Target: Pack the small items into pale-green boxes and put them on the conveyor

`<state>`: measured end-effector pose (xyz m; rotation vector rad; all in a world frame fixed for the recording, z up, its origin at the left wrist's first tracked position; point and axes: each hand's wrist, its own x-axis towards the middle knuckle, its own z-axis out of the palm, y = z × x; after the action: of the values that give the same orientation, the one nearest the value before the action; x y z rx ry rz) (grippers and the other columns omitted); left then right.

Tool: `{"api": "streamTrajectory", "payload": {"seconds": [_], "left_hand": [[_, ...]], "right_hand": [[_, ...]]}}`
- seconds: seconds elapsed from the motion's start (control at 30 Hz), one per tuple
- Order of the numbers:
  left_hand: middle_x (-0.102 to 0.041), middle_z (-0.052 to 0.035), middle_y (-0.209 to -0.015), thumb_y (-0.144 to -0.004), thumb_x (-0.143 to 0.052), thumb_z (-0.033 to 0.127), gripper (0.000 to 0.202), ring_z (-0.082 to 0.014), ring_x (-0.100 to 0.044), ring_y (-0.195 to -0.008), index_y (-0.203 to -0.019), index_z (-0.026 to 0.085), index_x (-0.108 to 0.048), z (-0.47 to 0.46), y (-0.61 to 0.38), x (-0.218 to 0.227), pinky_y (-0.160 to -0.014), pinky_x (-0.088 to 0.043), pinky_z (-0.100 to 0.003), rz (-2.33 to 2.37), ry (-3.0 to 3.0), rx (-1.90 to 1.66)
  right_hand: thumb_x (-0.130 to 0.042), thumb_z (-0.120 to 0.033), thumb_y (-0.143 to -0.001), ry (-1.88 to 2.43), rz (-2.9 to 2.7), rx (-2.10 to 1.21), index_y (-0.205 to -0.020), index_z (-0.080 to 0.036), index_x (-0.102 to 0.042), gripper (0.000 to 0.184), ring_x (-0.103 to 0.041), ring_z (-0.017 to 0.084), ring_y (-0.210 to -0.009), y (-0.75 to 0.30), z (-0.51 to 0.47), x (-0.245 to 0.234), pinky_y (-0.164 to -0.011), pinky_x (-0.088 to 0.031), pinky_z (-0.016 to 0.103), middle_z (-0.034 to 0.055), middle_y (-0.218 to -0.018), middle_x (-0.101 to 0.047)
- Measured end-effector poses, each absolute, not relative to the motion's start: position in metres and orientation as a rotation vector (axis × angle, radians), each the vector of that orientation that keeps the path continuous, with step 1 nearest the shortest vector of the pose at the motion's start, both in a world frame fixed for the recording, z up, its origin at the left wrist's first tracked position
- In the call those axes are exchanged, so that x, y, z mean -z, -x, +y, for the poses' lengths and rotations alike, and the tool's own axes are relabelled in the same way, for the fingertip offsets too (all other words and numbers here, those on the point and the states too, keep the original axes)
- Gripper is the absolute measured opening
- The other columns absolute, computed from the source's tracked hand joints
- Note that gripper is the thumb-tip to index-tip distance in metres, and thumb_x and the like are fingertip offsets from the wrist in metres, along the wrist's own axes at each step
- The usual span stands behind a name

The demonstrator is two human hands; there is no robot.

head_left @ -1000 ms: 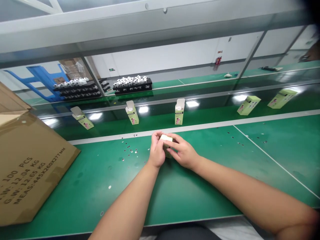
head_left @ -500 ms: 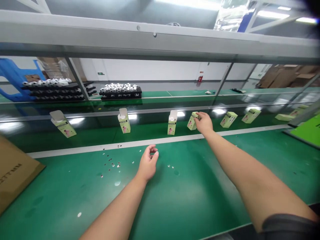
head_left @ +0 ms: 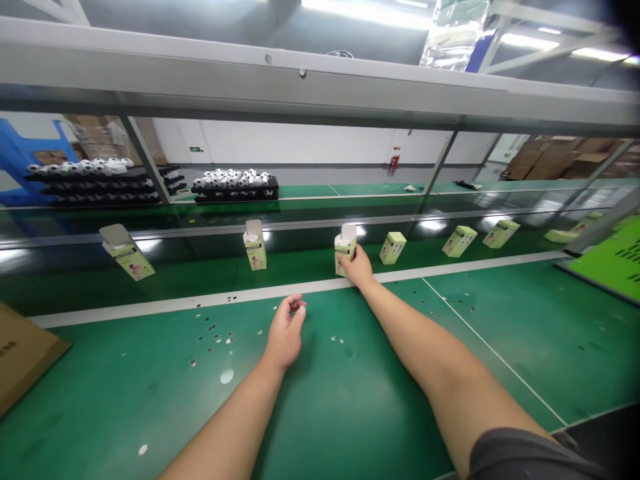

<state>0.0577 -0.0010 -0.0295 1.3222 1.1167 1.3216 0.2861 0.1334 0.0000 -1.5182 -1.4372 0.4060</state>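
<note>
My right hand (head_left: 356,269) reaches over the white strip onto the conveyor belt and grips an upright pale green carton (head_left: 345,248) whose top flap stands open. Just to its right lies a closed carton (head_left: 393,247) on the belt. My left hand (head_left: 287,329) rests on the green worktable (head_left: 350,393) with its fingers curled in a loose pinch; whether it holds anything I cannot make out. Two more open-topped cartons (head_left: 255,245) (head_left: 126,252) stand further left on the belt.
More closed cartons (head_left: 460,240) lie along the belt to the right. Small white discs (head_left: 215,333) are scattered on the table. A brown cardboard box (head_left: 20,350) sits at the left edge. Black trays of white and black parts (head_left: 233,183) stand behind the belt. A green panel (head_left: 610,257) is at the right.
My hands parted from the carton they held together. My right hand set a closed carton on the belt, then moved left onto the open-topped carton. My left hand stayed on the table.
</note>
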Motion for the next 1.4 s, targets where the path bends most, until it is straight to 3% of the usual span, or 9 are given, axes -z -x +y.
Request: {"api": "streamTrajectory", "payload": {"seconds": [0.17,0.3,0.4,0.6,0.8,0.9,1.1,1.27,1.4], "left_hand": [[-0.054,-0.008,-0.135,-0.095,-0.028,0.057,0.054,-0.0232,-0.047,-0.128,-0.132,0.024,-0.05,-0.002,-0.052,0.026,-0.106,-0.039,-0.04,0.971,-1.119,-1.526],[-0.065,-0.0075,-0.121,-0.091,-0.033,0.063,0.059,-0.027,-0.054,-0.122,-0.116,0.02,-0.064,-0.008,-0.052,0.024,-0.102,-0.044,-0.038,1.123,-0.96,-1.484],[-0.066,-0.0044,-0.121,-0.092,-0.041,0.056,0.048,-0.0252,-0.055,-0.121,-0.119,0.022,-0.062,-0.01,-0.053,0.021,-0.102,-0.044,-0.036,1.065,-1.023,-1.483],[-0.061,-0.0048,-0.122,-0.088,-0.051,0.033,0.036,-0.0198,-0.06,-0.109,-0.123,0.023,-0.051,-0.004,-0.052,0.009,-0.092,-0.048,-0.031,0.787,-1.071,-1.484],[-0.061,-0.0064,-0.113,-0.089,-0.048,0.03,0.029,-0.0189,-0.06,-0.103,-0.115,0.019,-0.054,-0.005,-0.052,0.005,-0.088,-0.047,-0.03,0.704,-1.1,-1.509],[-0.061,-0.0043,-0.114,-0.079,-0.058,0.017,0.039,-0.0178,-0.059,-0.106,-0.117,0.023,-0.051,-0.003,-0.051,0.002,-0.091,-0.046,-0.03,0.694,-1.13,-1.579],[-0.063,-0.0025,-0.09,-0.074,-0.06,0.015,0.006,-0.017,-0.061,-0.089,-0.07,0.018,-0.063,0.006,-0.033,0.0,-0.084,-0.048,-0.031,0.826,-1.324,-1.642],[-0.067,-0.0102,-0.105,-0.09,-0.046,0.035,0.03,-0.0243,-0.062,-0.103,-0.087,0.018,-0.071,-0.004,-0.027,0.005,-0.094,-0.046,-0.041,0.832,-1.628,-1.645],[-0.066,-0.009,-0.107,-0.083,-0.066,0.035,0.022,-0.0228,-0.063,-0.103,-0.099,0.02,-0.068,-0.01,-0.032,0.006,-0.093,-0.048,-0.038,0.946,-1.75,-1.642]], "right_hand": [[-0.067,-0.041,-0.077,1.082,-1.647,-0.746,-0.117,-0.021,-0.052,0.048,-0.062,0.022,-0.097,-0.21,0.058,0.01,-0.089,-0.049,0.037,0.0062,-0.11,-0.065],[-0.048,-0.056,-0.089,0.78,-1.532,-1.085,-0.12,-0.021,-0.052,0.047,-0.058,0.022,-0.11,-0.165,0.009,0.019,-0.099,-0.045,0.036,0.0068,-0.119,-0.062],[-0.031,-0.06,-0.093,0.787,-1.204,-1.297,-0.111,-0.02,-0.059,0.052,-0.059,0.022,-0.108,-0.153,0.002,0.021,-0.099,-0.045,0.036,0.0056,-0.112,-0.065],[-0.05,-0.034,-0.082,0.842,-1.063,-1.412,-0.11,-0.022,-0.059,0.032,-0.061,0.02,-0.091,-0.157,0.004,0.007,-0.086,-0.049,0.032,0.0009,-0.099,-0.068],[-0.048,-0.023,-0.078,0.867,-1.174,-1.373,-0.108,-0.022,-0.054,0.03,-0.059,0.017,-0.087,-0.156,-0.003,-0.006,-0.075,-0.05,0.027,0.0007,-0.096,-0.064],[-0.049,-0.02,-0.077,0.83,-1.193,-1.318,-0.108,-0.023,-0.05,0.031,-0.06,0.016,-0.082,-0.156,0.001,-0.005,-0.072,-0.05,0.028,0.0004,-0.093,-0.063],[-0.052,-0.025,-0.084,0.626,-1.724,-0.66,-0.088,-0.022,-0.063,0.012,-0.061,0.02,-0.093,-0.189,0.016,-0.008,-0.088,-0.049,0.039,0.0052,-0.097,-0.063],[-0.06,-0.034,-0.082,0.522,-1.971,-0.412,-0.098,-0.021,-0.065,0.021,-0.062,0.023,-0.103,-0.207,0.018,-0.016,-0.091,-0.049,0.042,0.009,-0.112,-0.065],[-0.064,-0.026,-0.081,0.557,-2.043,-0.355,-0.097,-0.022,-0.066,0.016,-0.065,0.021,-0.1,-0.206,0.018,-0.02,-0.09,-0.052,0.038,0.0072,-0.109,-0.069]]}}
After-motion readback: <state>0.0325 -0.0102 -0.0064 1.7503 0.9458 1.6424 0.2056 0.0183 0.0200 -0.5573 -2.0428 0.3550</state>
